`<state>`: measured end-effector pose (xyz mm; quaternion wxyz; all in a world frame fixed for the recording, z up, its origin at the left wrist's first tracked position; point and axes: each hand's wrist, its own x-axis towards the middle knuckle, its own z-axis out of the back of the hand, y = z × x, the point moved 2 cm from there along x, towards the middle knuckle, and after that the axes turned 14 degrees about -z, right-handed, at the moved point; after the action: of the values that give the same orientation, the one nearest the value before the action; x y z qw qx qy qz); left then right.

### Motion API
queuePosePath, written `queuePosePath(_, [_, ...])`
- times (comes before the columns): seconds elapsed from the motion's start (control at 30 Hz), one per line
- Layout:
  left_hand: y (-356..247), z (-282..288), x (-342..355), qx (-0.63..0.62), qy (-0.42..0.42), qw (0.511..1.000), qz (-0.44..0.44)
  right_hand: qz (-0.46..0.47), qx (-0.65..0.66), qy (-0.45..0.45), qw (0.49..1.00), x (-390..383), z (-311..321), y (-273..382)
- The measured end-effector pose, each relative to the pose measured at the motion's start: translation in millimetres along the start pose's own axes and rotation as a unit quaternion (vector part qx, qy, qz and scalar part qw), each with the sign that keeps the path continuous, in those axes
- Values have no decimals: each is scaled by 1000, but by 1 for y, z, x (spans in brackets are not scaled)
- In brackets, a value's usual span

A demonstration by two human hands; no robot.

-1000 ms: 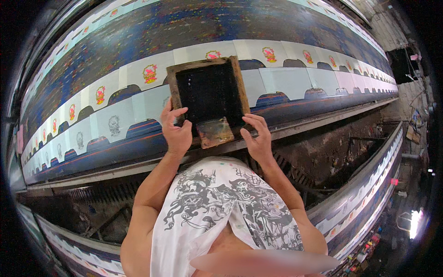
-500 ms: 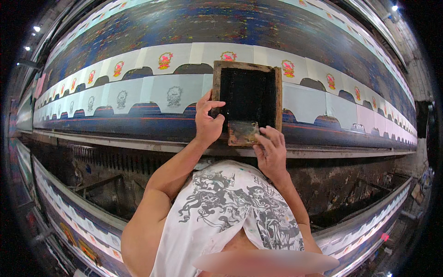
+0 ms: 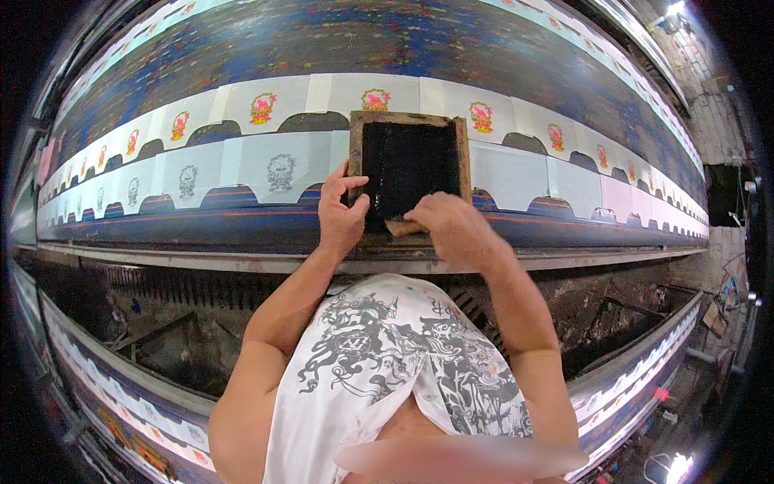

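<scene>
My left hand grips the left side of a wooden-framed screen with a black ink-coated inside, lying over the lower row of pale paper pieces. My right hand is closed on a small wooden squeegee at the lower part of the screen, its blade edge partly hidden. Just left of the screen, the pale pieces carry grey printed emblems. Above them runs a row of white pieces with red and yellow emblems.
The long table has a dark, paint-speckled top and a metal rail along its near edge. Behind and below me, across a dark grimy gap, a second long table holds more white pieces. A bright lamp shines at lower right.
The screen has straightened upright. My right hand has left the frame's right side, taken hold of the squeegee and moved it inward and left, turning it. My left hand still grips the frame.
</scene>
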<state>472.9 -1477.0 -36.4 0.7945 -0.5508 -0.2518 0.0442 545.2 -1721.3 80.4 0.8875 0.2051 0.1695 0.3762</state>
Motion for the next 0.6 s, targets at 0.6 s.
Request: queuePosePath(0.6, [-4,12,18,-38,35,997,58,-94,-2,-120,988,115,20,-48])
